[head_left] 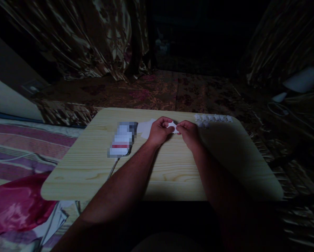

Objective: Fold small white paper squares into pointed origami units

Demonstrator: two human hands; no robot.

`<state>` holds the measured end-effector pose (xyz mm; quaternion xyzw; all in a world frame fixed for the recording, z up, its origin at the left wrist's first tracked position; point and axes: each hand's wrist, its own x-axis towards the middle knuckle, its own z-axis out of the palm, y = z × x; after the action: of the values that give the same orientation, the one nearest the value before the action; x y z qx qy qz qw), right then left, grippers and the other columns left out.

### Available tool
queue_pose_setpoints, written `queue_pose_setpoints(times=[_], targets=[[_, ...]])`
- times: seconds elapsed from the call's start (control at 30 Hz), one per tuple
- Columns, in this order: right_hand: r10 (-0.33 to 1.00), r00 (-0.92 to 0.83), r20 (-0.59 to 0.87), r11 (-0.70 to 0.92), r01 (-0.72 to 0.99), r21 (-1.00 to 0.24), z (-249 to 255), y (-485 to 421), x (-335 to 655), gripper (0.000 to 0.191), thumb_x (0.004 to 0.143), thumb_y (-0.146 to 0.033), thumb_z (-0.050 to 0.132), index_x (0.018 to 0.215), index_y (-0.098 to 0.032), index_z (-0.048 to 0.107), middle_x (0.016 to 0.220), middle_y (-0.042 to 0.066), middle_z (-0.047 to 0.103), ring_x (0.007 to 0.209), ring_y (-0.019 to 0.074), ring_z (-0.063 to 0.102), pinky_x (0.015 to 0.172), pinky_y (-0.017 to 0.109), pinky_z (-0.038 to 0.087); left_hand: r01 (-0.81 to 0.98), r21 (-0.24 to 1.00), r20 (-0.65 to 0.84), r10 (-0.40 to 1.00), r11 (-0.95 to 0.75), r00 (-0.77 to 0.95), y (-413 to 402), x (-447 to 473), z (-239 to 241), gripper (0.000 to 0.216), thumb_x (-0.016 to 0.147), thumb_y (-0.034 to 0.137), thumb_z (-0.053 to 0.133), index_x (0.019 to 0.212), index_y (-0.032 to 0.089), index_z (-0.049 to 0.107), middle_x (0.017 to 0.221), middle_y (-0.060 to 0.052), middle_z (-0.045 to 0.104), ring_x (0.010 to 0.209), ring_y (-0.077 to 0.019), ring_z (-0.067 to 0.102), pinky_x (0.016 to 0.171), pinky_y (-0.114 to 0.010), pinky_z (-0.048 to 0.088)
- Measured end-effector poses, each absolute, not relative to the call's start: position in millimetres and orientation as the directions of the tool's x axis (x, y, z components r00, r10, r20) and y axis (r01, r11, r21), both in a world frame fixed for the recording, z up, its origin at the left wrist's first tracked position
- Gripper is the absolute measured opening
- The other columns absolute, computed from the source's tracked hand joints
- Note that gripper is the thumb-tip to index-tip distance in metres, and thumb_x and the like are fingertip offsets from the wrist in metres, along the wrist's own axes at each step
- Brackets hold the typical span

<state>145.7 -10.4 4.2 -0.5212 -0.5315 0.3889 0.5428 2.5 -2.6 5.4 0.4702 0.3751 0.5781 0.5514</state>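
Between my two hands, over the far middle of the wooden table (172, 168), is a small folded white paper piece (173, 126) with pointed corners. My left hand (160, 132) pinches its left side between thumb and fingers. At its right edge, my right hand (188, 133) grips it with thumb and forefinger. White paper (145, 128) lies flat just left of my left hand, partly hidden by it. Beyond my right hand stands a row of several small white folded paper pieces (213, 118), with a few dimmer ones (202, 124) in front.
A phone (121, 140), its screen blurred, lies left on the table with a cable (113, 168) running from it. A striped bed cover (22, 140) and a shiny red cloth (17, 203) are at the left. A white lamp (304, 80) stands at the far right, near dark patterned curtains (106, 38).
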Motion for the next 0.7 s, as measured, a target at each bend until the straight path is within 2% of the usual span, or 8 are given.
queue_pose_setpoints(times=[0.23, 0.47, 0.7], targets=[[0.979, 0.128, 0.158, 0.146, 0.101, -0.984, 2.5, -9.3, 144.7, 0.014, 0.068, -0.033, 0.066, 0.073, -0.020, 0.068, 0.065, -0.002, 0.065, 0.061, 0.0149, 0.059, 0.059, 0.027, 0.049, -0.269, 0.958, 0.113, 0.992, -0.095, 0.052, -1.9, 2.3, 4.7, 0.035, 0.056, 0.018, 0.083, 0.087, 0.018, 0.067, 0.065, 0.004, 0.064, 0.054, -0.0091, 0.055, 0.055, -0.023, 0.042], [0.980, 0.131, 0.153, 0.140, 0.102, -0.985, 1.6, -9.1, 145.4, 0.013, 0.069, -0.032, 0.066, 0.073, -0.020, 0.068, 0.063, -0.002, 0.064, 0.061, 0.0154, 0.059, 0.057, 0.027, 0.047, -0.267, 0.959, 0.121, 0.989, -0.095, 0.082, -2.0, 2.0, 4.2, 0.036, 0.056, 0.021, 0.084, 0.087, 0.019, 0.066, 0.063, 0.005, 0.062, 0.052, -0.0089, 0.052, 0.054, -0.023, 0.041], [0.972, 0.141, 0.189, 0.167, 0.156, -0.974, 1.6, -8.8, 146.1, 0.012, 0.069, -0.031, 0.065, 0.071, -0.020, 0.068, 0.063, -0.002, 0.064, 0.060, 0.0151, 0.057, 0.057, 0.026, 0.042, -0.249, 0.963, 0.130, 0.987, -0.103, 0.095, -2.8, 1.9, 4.7, 0.037, 0.056, 0.023, 0.086, 0.087, 0.019, 0.066, 0.060, 0.007, 0.057, 0.047, -0.0063, 0.044, 0.048, -0.021, 0.031]])
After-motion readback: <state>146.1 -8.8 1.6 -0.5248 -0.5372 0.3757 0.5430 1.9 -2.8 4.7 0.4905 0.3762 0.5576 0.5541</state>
